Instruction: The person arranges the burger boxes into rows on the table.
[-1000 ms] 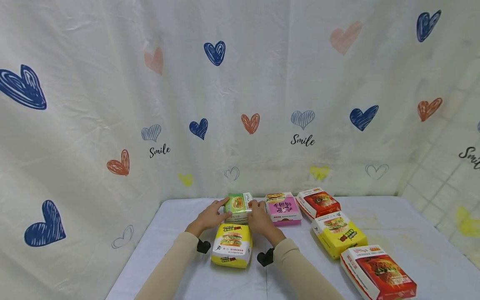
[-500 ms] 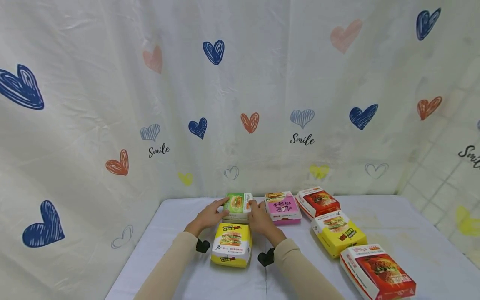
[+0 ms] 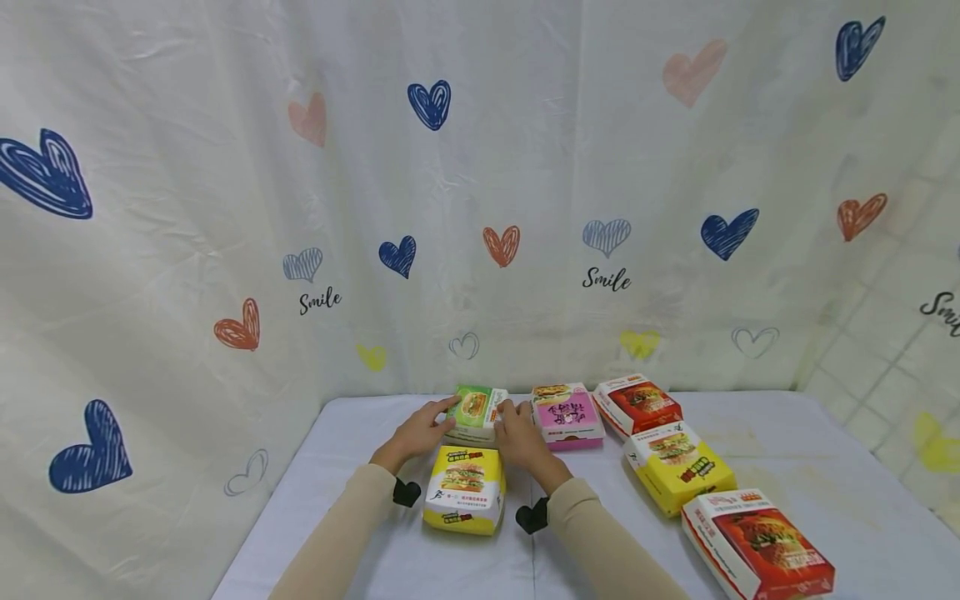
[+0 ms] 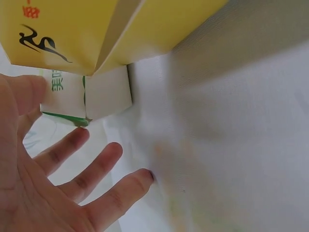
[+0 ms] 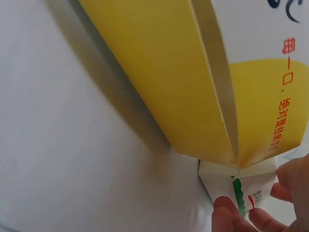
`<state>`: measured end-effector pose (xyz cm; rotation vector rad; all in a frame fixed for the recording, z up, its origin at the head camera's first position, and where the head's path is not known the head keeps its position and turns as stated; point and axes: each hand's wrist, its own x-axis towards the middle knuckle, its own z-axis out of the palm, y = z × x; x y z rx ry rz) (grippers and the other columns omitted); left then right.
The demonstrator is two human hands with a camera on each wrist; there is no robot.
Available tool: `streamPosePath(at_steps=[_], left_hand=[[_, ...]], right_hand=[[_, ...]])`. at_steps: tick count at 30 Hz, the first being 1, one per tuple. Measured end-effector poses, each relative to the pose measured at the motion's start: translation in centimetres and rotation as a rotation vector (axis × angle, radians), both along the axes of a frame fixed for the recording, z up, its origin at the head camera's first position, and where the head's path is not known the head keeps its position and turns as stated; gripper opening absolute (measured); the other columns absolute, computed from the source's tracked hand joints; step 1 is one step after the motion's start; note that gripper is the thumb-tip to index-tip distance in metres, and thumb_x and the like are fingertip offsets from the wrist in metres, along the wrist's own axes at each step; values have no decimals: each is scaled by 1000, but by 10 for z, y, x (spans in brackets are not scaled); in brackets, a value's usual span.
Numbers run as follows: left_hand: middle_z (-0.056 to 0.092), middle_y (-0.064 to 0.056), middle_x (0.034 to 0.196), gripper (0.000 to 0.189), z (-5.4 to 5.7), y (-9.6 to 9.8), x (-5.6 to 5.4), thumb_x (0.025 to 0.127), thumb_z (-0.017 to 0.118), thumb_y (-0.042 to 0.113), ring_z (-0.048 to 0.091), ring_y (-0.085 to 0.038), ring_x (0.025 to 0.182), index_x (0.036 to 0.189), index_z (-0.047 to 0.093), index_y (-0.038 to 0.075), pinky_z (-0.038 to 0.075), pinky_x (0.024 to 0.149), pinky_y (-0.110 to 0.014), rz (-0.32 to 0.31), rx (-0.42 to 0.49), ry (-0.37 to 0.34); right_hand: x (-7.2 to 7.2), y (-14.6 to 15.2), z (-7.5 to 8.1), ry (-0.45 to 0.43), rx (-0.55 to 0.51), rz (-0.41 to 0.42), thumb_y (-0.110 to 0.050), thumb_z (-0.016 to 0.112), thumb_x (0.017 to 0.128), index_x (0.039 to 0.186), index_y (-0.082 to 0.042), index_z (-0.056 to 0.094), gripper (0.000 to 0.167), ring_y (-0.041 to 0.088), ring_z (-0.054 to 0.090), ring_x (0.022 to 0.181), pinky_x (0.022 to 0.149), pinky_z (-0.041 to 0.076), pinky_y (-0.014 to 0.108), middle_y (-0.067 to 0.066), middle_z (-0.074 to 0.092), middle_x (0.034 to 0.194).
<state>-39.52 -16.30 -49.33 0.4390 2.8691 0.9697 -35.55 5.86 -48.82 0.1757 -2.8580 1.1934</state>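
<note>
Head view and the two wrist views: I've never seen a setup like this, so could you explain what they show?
There is no machine here, just a person's bare left hand and right hand. The wide picture comes from a camera on the head; the two close ones come from cameras on the wrists.

On the white-covered table lie burger-style boxes: a front yellow box between the forearms, a pink box, and, on the right, a far red box, a right yellow box and a near red box.

The hands are at the green-and-white box: the left touches its left side, the right holds its right side. Whether it is lifted, I can't tell.
</note>
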Motion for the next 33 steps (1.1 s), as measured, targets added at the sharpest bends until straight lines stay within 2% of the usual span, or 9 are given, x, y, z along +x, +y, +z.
streamPosePath(at_steps=[7, 12, 18, 22, 26, 33], left_hand=[[55, -12, 144, 50, 0, 0, 1, 107, 52, 36, 61, -29, 115, 156, 42, 32, 51, 94, -55, 14, -12, 42], [60, -9, 130, 42, 0, 1, 2, 107, 52, 33, 61, -23, 103, 149, 48, 32, 51, 83, -45, 34, -27, 72], [55, -7, 115, 31, 0, 2, 1, 106, 54, 32, 56, -20, 89, 138, 53, 32, 45, 71, -35, 48, -19, 96], [50, -6, 102, 30, -1, 2, 1, 106, 55, 32, 50, -20, 79, 137, 56, 31, 39, 64, -33, 49, -22, 121], [50, -5, 93, 32, 0, 2, 2, 107, 54, 31, 47, -19, 73, 139, 56, 30, 37, 62, -32, 50, -16, 113], [56, -3, 90, 37, -1, 2, 1, 105, 57, 34, 50, -18, 73, 142, 55, 29, 40, 63, -32, 47, 4, 94]], right_hand=[[0, 0, -1, 54, 6, -6, -19, 49, 108, 129, -12, 53, 23, 31, 59, 109, 93, 54, 47, 19, 40, 145], [2, 0, 0, 99, 40, -1, -20, 53, 106, 124, -11, 55, 20, 30, 61, 105, 88, 53, 46, 20, 38, 153], [0, 2, 1, 91, 45, -3, -21, 54, 105, 123, -10, 55, 20, 27, 60, 98, 82, 52, 42, 18, 37, 158], [-3, 2, 0, 91, 49, 3, -21, 55, 105, 122, -9, 56, 21, 31, 60, 107, 87, 53, 45, 19, 34, 162], [-3, 3, 0, 89, 45, 10, -21, 55, 104, 122, -9, 56, 22, 34, 60, 114, 90, 52, 48, 21, 30, 164], [-6, 3, 0, 62, 27, 26, -21, 57, 104, 121, -9, 53, 21, 23, 59, 87, 67, 46, 33, 18, 29, 165]])
